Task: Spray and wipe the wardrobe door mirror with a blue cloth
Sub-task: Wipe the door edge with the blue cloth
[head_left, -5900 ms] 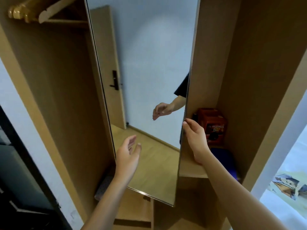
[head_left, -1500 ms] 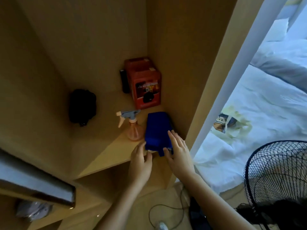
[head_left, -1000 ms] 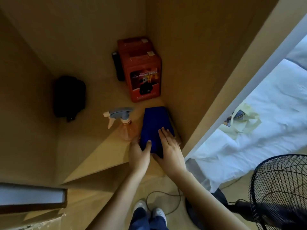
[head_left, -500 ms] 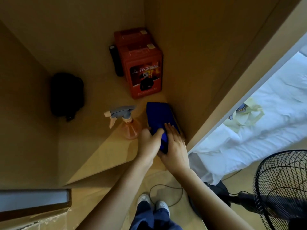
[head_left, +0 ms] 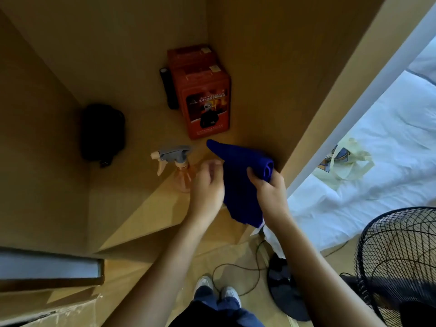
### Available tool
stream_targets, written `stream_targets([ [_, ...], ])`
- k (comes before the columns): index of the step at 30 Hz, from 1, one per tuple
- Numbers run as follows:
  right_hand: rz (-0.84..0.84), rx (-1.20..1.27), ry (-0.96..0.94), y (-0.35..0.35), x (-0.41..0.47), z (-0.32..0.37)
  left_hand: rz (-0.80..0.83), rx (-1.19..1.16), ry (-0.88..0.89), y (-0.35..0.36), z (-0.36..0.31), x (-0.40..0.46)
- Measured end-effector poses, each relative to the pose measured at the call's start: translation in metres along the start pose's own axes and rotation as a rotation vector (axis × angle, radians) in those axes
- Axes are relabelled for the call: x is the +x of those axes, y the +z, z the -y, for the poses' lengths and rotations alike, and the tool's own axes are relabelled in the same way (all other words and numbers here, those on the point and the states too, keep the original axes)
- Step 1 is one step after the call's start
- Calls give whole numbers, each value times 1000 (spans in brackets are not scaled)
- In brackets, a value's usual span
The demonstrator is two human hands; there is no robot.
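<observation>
Gathering supplies: the right hand [head_left: 271, 194] gripped the blue cloth [head_left: 240, 185], lifted off the shelf [head_left: 132, 204]; the blurred left hand [head_left: 207, 185], seemingly empty, hovered beside the spray bottle [head_left: 179, 168], probably the next thing to grasp.

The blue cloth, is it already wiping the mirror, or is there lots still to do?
Not wiping yet. Done: the blue cloth is lifted off the shelf. In hand: the right hand grips it, and the left hand is beside it, too blurred to tell whether it holds on. Left: the spray bottle stands untouched on the shelf, so spraying and wiping the mirror remain.
</observation>
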State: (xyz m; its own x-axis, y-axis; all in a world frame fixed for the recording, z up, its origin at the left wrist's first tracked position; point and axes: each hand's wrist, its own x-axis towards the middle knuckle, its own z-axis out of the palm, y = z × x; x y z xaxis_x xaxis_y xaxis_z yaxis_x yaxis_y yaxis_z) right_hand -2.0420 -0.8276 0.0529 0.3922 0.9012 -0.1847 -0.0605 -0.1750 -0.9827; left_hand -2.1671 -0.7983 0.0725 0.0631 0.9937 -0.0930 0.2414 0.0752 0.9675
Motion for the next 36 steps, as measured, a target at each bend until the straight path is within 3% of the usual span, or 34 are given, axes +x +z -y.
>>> stream_targets([
  [8,333,224,281,-21,-34,47,107,-263,-241,-34,24,-11],
  [14,536,278,401,-8,-62,58,158,-437,-322,-73,33,-42],
  [18,631,254,386,21,-88,60,137,-577,-275,-113,39,-71],
  [27,552,87,171,110,-194,42,-85,-458,-72,-232,59,-170],
  [36,445,123,-81,192,-296,54,-241,-255,113,-341,28,-248],
])
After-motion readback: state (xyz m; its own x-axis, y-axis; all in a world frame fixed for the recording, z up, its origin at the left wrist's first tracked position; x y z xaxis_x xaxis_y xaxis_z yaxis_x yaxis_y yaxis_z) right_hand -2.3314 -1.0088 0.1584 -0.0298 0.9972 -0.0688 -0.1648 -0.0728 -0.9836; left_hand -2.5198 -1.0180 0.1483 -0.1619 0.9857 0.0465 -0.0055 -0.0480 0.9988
